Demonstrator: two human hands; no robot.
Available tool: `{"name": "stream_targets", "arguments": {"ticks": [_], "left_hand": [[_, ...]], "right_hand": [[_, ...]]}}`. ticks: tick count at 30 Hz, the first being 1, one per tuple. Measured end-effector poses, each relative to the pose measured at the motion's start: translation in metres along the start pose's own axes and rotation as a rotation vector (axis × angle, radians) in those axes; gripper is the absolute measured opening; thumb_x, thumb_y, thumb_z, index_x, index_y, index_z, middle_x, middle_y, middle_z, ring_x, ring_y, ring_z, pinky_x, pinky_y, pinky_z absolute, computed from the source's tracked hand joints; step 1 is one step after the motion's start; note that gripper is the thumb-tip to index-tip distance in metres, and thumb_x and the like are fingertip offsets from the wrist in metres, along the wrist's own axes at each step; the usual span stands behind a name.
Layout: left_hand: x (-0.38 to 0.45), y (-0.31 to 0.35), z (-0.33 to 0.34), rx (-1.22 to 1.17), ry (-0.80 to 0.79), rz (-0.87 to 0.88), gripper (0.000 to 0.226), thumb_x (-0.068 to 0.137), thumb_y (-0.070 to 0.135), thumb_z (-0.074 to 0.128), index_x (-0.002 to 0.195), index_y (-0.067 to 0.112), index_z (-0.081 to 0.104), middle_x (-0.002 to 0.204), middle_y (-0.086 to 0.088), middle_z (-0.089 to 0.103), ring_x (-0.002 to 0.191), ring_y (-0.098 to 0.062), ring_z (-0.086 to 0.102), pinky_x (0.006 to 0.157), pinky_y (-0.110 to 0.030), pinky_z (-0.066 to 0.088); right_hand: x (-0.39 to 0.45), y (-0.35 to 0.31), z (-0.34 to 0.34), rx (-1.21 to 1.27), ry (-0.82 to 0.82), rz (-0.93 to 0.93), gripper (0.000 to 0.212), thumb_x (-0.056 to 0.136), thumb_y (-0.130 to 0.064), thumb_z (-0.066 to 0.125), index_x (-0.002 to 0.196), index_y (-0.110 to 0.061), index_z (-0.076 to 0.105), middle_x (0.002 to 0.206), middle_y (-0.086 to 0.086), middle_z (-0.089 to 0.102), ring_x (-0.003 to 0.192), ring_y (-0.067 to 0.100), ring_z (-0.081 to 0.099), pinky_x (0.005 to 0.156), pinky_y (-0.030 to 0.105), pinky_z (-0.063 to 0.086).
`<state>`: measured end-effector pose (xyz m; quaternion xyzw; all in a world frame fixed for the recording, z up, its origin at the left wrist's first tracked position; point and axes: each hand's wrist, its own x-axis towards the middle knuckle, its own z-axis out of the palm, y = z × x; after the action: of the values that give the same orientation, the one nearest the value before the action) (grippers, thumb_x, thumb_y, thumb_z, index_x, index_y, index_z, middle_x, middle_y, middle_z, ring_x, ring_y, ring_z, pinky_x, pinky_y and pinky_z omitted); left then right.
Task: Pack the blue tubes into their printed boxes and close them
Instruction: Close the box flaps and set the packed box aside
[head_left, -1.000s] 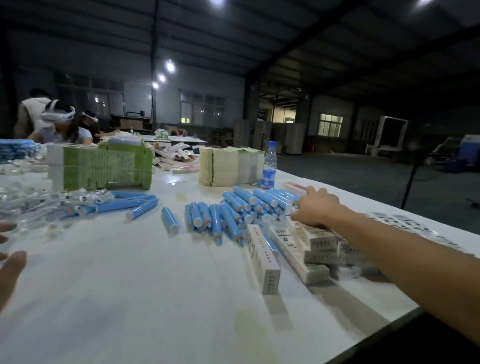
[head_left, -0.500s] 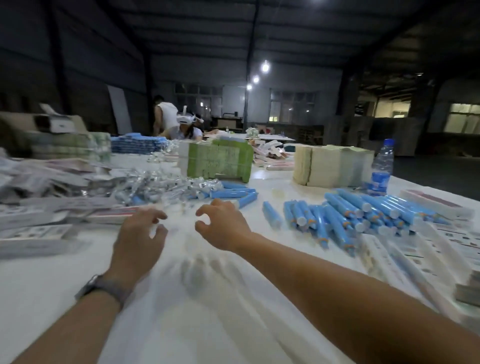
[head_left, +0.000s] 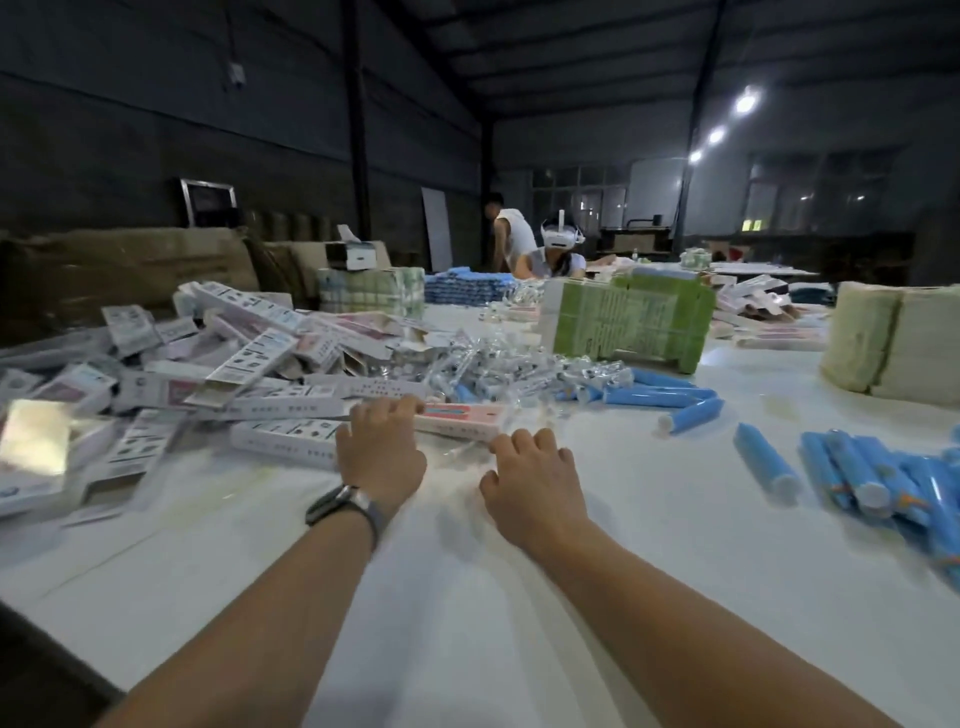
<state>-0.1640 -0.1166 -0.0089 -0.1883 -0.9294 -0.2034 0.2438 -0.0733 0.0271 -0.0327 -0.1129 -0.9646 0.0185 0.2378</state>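
Pink carton (head_left: 457, 415): L hand (head_left: 382, 454) fingers curl on it; R hand (head_left: 535, 478) loosely curled, holds nothing.

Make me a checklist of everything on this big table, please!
Surface: white table, mostly covered at the back.
Job's things: blue tubes lie loose at right; boxes heaped at left.
Clutter: clear wrappers, green stack, pale stack.
Hands: left hand has fingers curled over a pink box; right hand reaches beside it, grip unclear.
Cables: nothing seen.
Surroundings: dim warehouse, two people at the far end.
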Motion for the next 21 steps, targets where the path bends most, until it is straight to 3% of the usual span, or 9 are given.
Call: {"name": "stream_targets", "arguments": {"ticks": [3, 6, 9, 11, 14, 17, 21], "left_hand": [[0.019, -0.042, 0.001, 0.303, -0.222, 0.032, 0.061, 0.094, 0.009, 0.046, 0.147, 0.039, 0.034, 0.150, 0.003, 0.043, 0.141, -0.031, 0.029, 0.114, -0.054, 0.029], [0.030, -0.068, -0.005, 0.375, -0.422, 0.002, 0.071, 0.094, 0.005, 0.042, 0.146, 0.051, 0.025, 0.144, 0.007, 0.047, 0.136, -0.032, 0.034, 0.106, -0.067, 0.028], [0.037, -0.058, -0.013, 0.526, -0.455, 0.122, 0.054, 0.093, 0.011, 0.047, 0.138, 0.040, 0.041, 0.139, 0.004, 0.043, 0.131, -0.029, 0.035, 0.103, -0.063, 0.035], [0.039, -0.038, -0.020, 0.449, -0.404, 0.232, 0.039, 0.084, 0.017, 0.060, 0.120, 0.031, 0.051, 0.120, 0.004, 0.046, 0.122, -0.027, 0.039, 0.099, -0.054, 0.041], [0.032, 0.002, -0.034, -0.011, -0.141, 0.377, 0.031, 0.074, 0.031, 0.076, 0.090, 0.024, 0.051, 0.091, 0.005, 0.046, 0.095, -0.024, 0.051, 0.077, -0.034, 0.045], [0.018, 0.040, -0.048, -0.587, 0.153, 0.288, 0.038, 0.077, 0.042, 0.077, 0.098, 0.023, 0.050, 0.092, 0.010, 0.052, 0.079, -0.009, 0.056, 0.063, -0.015, 0.042], [0.000, 0.062, -0.041, -1.259, 0.238, 0.136, 0.035, 0.083, 0.033, 0.065, 0.107, 0.027, 0.040, 0.101, 0.007, 0.061, 0.078, -0.001, 0.066, 0.064, -0.017, 0.055]], "right_hand": [[0.001, 0.002, 0.001, 0.000, 0.000, -0.014, 0.038, 0.096, -0.033, 0.036, 0.128, -0.018, 0.049, 0.127, 0.005, 0.052, 0.118, 0.029, 0.039, 0.091, 0.043, 0.034], [-0.001, 0.003, 0.002, 0.013, 0.000, -0.017, 0.036, 0.096, -0.031, 0.036, 0.127, -0.018, 0.048, 0.125, 0.005, 0.052, 0.117, 0.029, 0.039, 0.091, 0.042, 0.033], [-0.001, 0.002, 0.001, 0.024, -0.006, -0.021, 0.036, 0.095, -0.029, 0.036, 0.127, -0.017, 0.047, 0.124, 0.005, 0.051, 0.116, 0.029, 0.039, 0.090, 0.042, 0.033], [-0.001, 0.003, 0.000, 0.032, 0.002, -0.019, 0.034, 0.095, -0.027, 0.037, 0.126, -0.017, 0.047, 0.124, 0.006, 0.051, 0.115, 0.029, 0.039, 0.089, 0.042, 0.032], [-0.002, 0.003, 0.000, 0.067, 0.023, -0.004, 0.036, 0.095, -0.029, 0.038, 0.127, -0.017, 0.045, 0.123, 0.005, 0.052, 0.115, 0.030, 0.040, 0.090, 0.043, 0.034], [-0.002, 0.003, 0.001, 0.101, 0.032, 0.018, 0.037, 0.096, -0.029, 0.037, 0.131, -0.016, 0.040, 0.125, 0.005, 0.051, 0.115, 0.029, 0.040, 0.089, 0.043, 0.034], [-0.002, 0.002, 0.000, 0.101, 0.023, 0.022, 0.044, 0.092, -0.029, 0.044, 0.134, -0.016, 0.037, 0.126, 0.006, 0.049, 0.116, 0.030, 0.040, 0.090, 0.043, 0.034]]}}
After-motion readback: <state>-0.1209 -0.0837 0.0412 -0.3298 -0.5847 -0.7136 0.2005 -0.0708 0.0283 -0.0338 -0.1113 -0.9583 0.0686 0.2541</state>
